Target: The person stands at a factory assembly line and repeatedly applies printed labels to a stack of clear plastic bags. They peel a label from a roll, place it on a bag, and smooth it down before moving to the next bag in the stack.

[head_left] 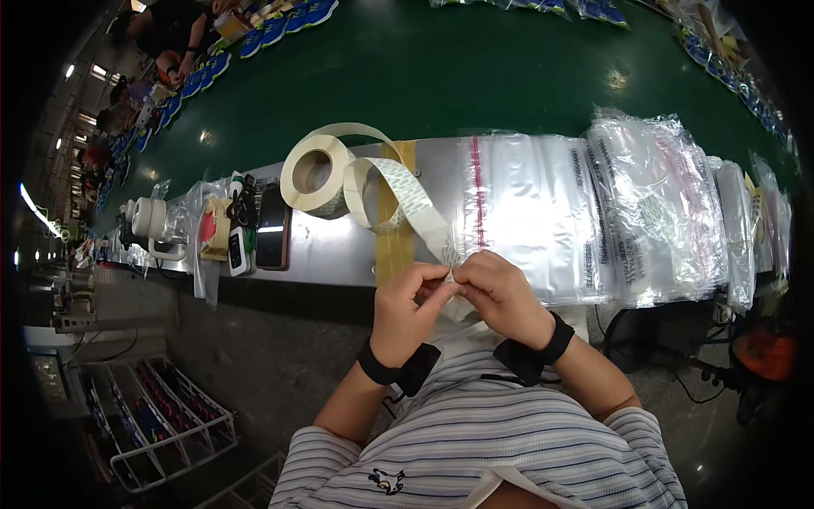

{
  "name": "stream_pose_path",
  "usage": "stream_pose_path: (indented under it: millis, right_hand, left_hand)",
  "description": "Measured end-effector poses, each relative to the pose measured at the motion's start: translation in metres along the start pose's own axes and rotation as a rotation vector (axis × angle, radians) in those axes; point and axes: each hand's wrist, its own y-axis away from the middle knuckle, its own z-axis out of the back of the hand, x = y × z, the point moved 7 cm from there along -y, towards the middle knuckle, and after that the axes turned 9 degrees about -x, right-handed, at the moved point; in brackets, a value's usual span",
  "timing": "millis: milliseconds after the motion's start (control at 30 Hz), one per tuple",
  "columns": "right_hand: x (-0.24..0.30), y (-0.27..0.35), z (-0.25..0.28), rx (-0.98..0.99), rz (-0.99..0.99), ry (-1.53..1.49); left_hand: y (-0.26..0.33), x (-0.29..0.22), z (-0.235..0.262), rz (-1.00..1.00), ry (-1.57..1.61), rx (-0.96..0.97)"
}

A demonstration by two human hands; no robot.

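The roll of stickers point(292, 184) is looking creamy white, and its strip point(415, 202) is showing rows of little grey marks. Yellow tape point(393, 254) is making a stripe on the silver table point(339, 250). See-through bags point(534, 204) are showing a pink line and black letters. The big tabletop point(475, 76) is looking dark green. The shirt point(517, 433) is showing white, grey and blue stripes. The wristbands point(558, 338) are looking black.

off-white label roll point(338, 176), on metal tabletop point(348, 254), partly unwound, printed strip point(411, 199) looping off right, lower end pinched in fingers point(479, 276)
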Motion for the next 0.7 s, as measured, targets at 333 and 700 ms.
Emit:
stream_pose_path:
  millis: [333, 700]
  right_hand:
    - [-0.026, 0.014, 0.022, -0.042, -0.233, -0.083]
    - [-0.027, 0.009, 0.000, 0.092, -0.602, -0.317]
  left_hand:
    - [0.000, 0.044, 0.032, 0.530, 0.760, -0.118]
    - [0.004, 0.015, 0.001, 0.380, 0.526, 0.122]
